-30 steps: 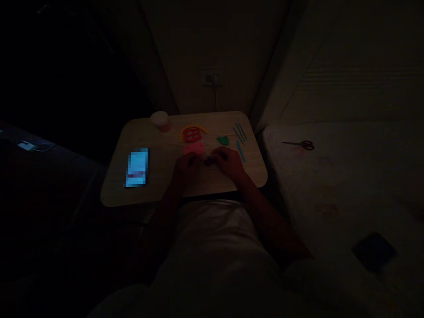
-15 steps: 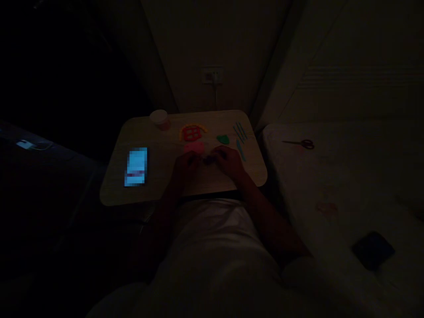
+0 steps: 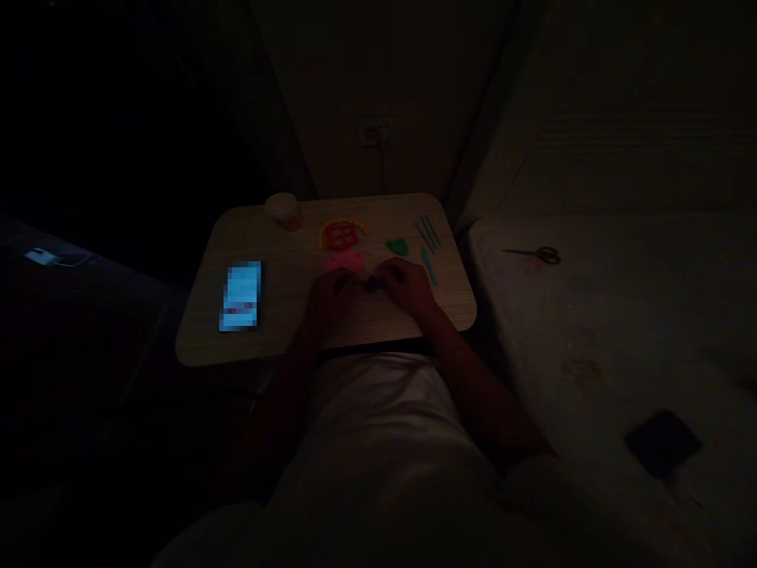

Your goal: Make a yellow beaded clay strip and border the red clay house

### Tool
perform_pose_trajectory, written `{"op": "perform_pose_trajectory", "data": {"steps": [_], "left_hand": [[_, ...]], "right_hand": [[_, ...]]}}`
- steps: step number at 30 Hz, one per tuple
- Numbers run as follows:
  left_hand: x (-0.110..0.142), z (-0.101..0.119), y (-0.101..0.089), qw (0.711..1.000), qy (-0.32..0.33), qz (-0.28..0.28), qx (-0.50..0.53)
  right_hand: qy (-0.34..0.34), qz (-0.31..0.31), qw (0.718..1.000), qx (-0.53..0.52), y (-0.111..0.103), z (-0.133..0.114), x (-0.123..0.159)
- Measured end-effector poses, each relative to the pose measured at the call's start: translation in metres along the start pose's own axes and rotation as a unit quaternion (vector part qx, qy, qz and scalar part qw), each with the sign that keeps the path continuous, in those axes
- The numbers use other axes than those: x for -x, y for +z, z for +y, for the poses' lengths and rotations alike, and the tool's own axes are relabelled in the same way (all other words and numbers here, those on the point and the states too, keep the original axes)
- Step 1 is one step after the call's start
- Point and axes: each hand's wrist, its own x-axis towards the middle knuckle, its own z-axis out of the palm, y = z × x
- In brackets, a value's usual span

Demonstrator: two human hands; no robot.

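Observation:
In the dim light, a small dark lump (image 3: 371, 282), apparently modelling clay, shows between my two hands above the small table. My right hand (image 3: 409, 285) has its fingers closed at the lump's right side. My left hand (image 3: 332, 293) is curled, its fingertips close to the lump's left side; whether they grip anything is too dark to make out. Just beyond the fingers lies a flat pink clay piece (image 3: 345, 261). Behind it is a red clay window-like frame (image 3: 341, 237) with a yellow clay strip (image 3: 353, 222) arched over it. A green clay piece (image 3: 397, 247) lies beyond my right hand.
A phone (image 3: 240, 297) glows on the wooden table (image 3: 284, 331), left of my hands. A tub (image 3: 284, 211) stands at the back left. Thin blue sticks (image 3: 428, 233) and a blue clay knife (image 3: 430, 267) lie at right. Scissors (image 3: 535, 254) rest on the bed (image 3: 532, 315).
My hands stay in nearly the same place, with the dark lump still between them. The whole view has shifted slightly; nothing else has visibly moved.

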Motion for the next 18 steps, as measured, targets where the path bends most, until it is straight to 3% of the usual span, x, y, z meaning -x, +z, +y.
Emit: {"op": "perform_pose_trajectory", "data": {"steps": [18], "left_hand": [[-0.0001, -0.0013, 0.0001, 1.000, -0.001, 0.001, -0.001]], "right_hand": [[-0.004, 0.006, 1.000, 0.006, 0.0000, -0.0017, 0.0001]]}}
